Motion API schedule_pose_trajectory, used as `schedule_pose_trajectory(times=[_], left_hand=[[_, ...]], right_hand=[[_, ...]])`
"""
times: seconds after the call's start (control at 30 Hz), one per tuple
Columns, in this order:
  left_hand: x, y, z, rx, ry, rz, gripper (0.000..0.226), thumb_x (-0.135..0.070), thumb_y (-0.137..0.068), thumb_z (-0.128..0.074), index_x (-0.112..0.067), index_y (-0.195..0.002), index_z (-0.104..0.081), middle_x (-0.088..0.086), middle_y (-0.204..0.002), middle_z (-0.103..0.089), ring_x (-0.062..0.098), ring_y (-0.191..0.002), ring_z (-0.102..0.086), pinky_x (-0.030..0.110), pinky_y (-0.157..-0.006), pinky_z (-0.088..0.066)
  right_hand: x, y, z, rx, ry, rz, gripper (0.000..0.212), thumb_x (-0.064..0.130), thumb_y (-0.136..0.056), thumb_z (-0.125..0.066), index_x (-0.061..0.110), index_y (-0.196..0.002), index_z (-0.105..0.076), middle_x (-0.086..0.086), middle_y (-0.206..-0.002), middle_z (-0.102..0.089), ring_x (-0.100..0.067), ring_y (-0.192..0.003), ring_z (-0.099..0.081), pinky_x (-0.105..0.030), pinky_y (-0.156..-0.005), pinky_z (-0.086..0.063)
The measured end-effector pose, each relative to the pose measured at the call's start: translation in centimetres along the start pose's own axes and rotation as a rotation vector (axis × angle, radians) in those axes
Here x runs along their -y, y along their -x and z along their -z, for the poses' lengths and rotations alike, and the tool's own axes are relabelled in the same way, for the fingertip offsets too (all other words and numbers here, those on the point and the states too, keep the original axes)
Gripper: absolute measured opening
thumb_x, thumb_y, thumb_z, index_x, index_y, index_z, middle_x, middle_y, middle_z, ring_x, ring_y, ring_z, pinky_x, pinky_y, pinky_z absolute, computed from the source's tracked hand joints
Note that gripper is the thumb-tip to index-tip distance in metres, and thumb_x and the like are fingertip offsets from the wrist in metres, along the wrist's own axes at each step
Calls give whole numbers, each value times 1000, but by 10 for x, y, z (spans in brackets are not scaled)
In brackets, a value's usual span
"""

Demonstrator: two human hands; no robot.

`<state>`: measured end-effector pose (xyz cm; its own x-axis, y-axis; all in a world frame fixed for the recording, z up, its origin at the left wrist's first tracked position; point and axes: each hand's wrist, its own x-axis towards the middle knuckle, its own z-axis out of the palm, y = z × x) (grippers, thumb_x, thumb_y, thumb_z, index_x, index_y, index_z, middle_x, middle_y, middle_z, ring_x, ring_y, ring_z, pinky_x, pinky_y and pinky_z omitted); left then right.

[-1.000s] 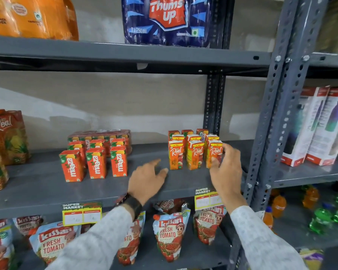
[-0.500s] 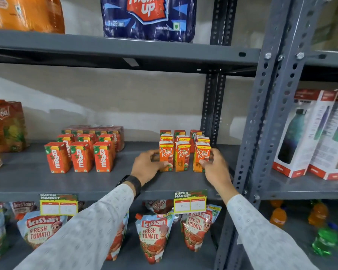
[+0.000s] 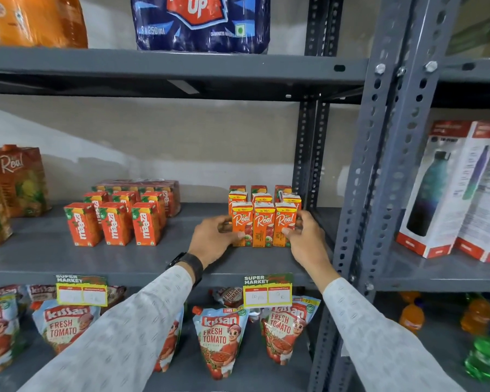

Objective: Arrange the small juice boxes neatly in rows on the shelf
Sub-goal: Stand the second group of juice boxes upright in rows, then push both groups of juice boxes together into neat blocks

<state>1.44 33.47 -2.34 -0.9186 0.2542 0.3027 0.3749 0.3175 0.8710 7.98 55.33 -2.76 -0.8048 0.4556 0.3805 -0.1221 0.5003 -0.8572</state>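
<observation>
Fingers [image 3: 239, 235] of both hands flanking front row of Real juice boxes [image 3: 263, 224], touching outer cartons

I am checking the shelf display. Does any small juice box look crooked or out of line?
Nearly none: the Real boxes stand upright in rows between both hands; only the back-right box seems slightly tilted.

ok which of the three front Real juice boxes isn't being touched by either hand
The middle box. The left hand presses the left box, the right hand the right box.
</observation>
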Motion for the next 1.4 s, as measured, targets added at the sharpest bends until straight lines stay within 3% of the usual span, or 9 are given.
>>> schedule_pose_trajectory(times=[0.33,0.5,0.67,0.87,1.13,1.23,1.33,1.4], left_hand=[[-3,6,4,18,-49,-6,44,-30,-84,-83,-24,-126,-72,-12,-112,-77,3,-102,-70,36,-103,-53],[-3,25,12,43,-96,-50,39,-34,-84,-82,-28,-122,-74,-15,-110,-77,-1,-100,-70,28,-99,-54],[-5,48,17,20,-130,-82,40,-37,-83,-82,-30,-121,-73,-19,-101,-77,-8,-91,-69,8,-78,-51],[-8,63,18,-1,-138,-82,45,-40,-80,-83,-29,-123,-73,-16,-102,-77,-2,-92,-72,25,-88,-58],[-12,72,17,-17,-137,-79,56,-44,-81,-81,-28,-132,-67,-14,-109,-77,3,-96,-72,37,-94,-59],[-13,79,15,-17,-159,-105,62,-47,-80,-80,-30,-137,-61,-14,-115,-75,3,-101,-70,39,-99,-57],[-9,87,20,-82,-182,-100,79,-52,-80,-78,-27,-148,-50,-8,-131,-69,8,-111,-67,40,-101,-55],[-3,91,29,-147,-193,-119,79,-53,-83,-77,-27,-151,-47,-6,-135,-67,6,-111,-67,36,-100,-56]], right_hand=[[4,11,9,90,5,48,43,21,-100,-67,27,-140,-53,11,-122,-69,-8,-113,-66,-42,-98,-57],[3,31,15,89,30,99,44,20,-99,-68,24,-141,-53,10,-121,-70,-7,-109,-67,-32,-94,-56],[5,47,20,86,53,122,44,21,-98,-69,22,-140,-54,13,-114,-68,2,-94,-64,-10,-78,-47],[9,57,24,92,78,113,41,24,-99,-68,23,-138,-53,11,-120,-67,-3,-102,-61,-15,-81,-47],[15,66,25,83,101,121,44,29,-100,-67,26,-141,-51,12,-123,-68,-7,-111,-65,-43,-100,-56],[16,77,22,63,121,151,59,32,-100,-65,29,-153,-39,15,-129,-61,-3,-118,-58,-39,-107,-51],[16,91,17,-5,180,219,77,35,-101,-63,29,-163,-18,9,-155,-45,-4,-138,-42,-27,-108,-33],[18,100,12,-55,216,293,79,37,-102,-61,29,-164,-12,5,-164,-33,-11,-148,-34,-30,-113,-31]])
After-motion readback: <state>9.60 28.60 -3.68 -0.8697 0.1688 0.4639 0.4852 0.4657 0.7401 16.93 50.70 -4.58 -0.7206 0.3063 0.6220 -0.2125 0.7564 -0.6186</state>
